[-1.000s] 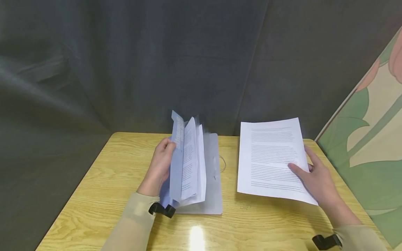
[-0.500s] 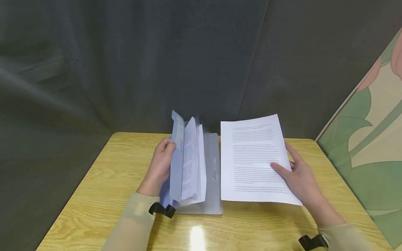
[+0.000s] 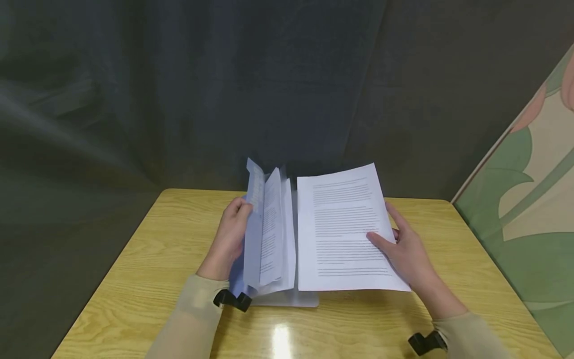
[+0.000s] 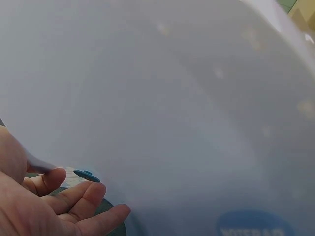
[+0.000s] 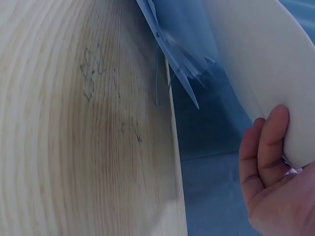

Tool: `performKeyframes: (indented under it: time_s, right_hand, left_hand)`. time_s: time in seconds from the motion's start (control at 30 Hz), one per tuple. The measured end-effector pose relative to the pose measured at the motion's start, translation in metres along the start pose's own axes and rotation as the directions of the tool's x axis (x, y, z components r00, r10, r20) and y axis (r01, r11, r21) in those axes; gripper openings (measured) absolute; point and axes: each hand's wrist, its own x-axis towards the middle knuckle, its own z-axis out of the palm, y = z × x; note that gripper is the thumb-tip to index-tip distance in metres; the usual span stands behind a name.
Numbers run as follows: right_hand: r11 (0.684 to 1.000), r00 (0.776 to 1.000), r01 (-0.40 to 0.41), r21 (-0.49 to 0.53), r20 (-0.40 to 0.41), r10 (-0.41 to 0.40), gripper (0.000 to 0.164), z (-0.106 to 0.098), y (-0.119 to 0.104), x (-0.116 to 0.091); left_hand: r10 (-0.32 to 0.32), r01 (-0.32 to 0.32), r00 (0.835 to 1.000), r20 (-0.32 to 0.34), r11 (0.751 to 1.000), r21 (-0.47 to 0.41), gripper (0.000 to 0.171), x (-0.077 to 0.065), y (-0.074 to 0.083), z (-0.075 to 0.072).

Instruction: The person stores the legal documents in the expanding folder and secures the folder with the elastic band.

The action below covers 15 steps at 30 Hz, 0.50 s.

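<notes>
Your left hand grips the plastic folder, presumably to hold it spread; your right hand pinches the printed sheet, leaving its far edge free.

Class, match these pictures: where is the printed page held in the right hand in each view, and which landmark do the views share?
Head: the printed page is right of centre, text showing, the right hand gripping its right edge.
Left wrist: it cannot be made out for certain; the folder fills most of the picture.
Right wrist: at the right, blank side showing.
Shared landmark: the folder, near centre in head, top centre in right wrist.
</notes>
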Motion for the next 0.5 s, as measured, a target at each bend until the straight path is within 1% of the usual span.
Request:
performKeyframes:
  time_s: [0.33,0.5]
  right_hand:
    - [1.000,1.000,0.000,0.022,0.014,-0.001,0.095,0.017,-0.008,0.004]
    - [0.999,1.000,0.005,0.050,0.021,-0.007,0.095,0.024,-0.012,0.005]
  left_hand:
    - [-0.011,0.011,1.000,0.008,1.000,-0.006,0.015,0.000,0.002,0.002]
    - [-0.006,0.006,1.000,0.010,1.000,0.001,0.014,0.000,0.001,0.002]
